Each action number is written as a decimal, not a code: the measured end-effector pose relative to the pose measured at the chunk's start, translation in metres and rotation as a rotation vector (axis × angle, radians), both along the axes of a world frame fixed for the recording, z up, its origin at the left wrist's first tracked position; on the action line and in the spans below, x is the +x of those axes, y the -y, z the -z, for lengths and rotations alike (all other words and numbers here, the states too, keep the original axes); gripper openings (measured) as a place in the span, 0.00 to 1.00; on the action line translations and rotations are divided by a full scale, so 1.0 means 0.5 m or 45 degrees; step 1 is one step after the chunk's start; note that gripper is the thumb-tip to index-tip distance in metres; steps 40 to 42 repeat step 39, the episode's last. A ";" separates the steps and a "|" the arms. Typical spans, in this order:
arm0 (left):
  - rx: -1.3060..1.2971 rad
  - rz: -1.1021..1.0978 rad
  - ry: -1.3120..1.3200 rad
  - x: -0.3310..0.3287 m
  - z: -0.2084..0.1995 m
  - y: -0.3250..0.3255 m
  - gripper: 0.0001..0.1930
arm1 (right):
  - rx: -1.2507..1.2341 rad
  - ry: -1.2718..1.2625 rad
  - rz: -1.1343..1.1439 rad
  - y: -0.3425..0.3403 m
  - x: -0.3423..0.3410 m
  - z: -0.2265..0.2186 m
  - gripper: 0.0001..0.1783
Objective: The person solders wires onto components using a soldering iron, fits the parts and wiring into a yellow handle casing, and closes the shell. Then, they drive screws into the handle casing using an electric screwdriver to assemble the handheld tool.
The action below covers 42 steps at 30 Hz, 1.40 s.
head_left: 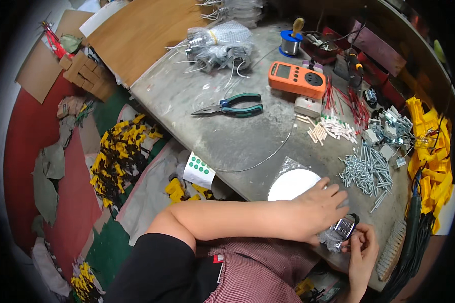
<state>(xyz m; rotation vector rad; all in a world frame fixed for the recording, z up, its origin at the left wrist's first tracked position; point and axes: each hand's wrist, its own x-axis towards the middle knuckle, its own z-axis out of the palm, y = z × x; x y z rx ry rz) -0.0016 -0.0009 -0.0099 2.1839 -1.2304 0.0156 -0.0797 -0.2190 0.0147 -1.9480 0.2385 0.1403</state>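
Note:
My left hand [316,209] is curled over a lamp head with a round white face [294,184], which lies at the near edge of the bench. Out from under the fingers shows its dark, silvery-slotted body [344,226], with crinkled clear plastic wrap [330,239] below it. My right hand [361,250] is at the body's near right end, thumb and fingers bent together. What they pinch is too small to make out. The left forearm crosses the front of the bench and hides part of the lamp.
Teal-handled pliers [232,106] lie mid-bench, left of an orange socket meter [297,80]. To the right are loose screws [366,169], white sleeves [338,129], metal brackets [389,129], yellow frames [429,151] and a brush [391,250]. A solder spool [290,44] and wrapped lamps [220,48] stand farther back.

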 end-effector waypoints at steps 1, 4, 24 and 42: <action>-0.010 0.001 -0.004 -0.002 0.001 0.017 0.46 | 0.022 0.019 0.000 0.001 -0.001 0.001 0.07; -0.224 -0.150 0.309 -0.025 0.004 0.076 0.43 | -0.279 0.164 -0.084 0.001 0.003 0.021 0.06; 0.183 0.081 0.161 0.000 -0.025 0.040 0.32 | -0.716 0.382 -0.564 0.036 0.041 0.006 0.05; 0.523 0.088 0.194 0.022 -0.033 0.015 0.44 | -1.038 0.470 0.833 0.515 0.132 -0.127 0.10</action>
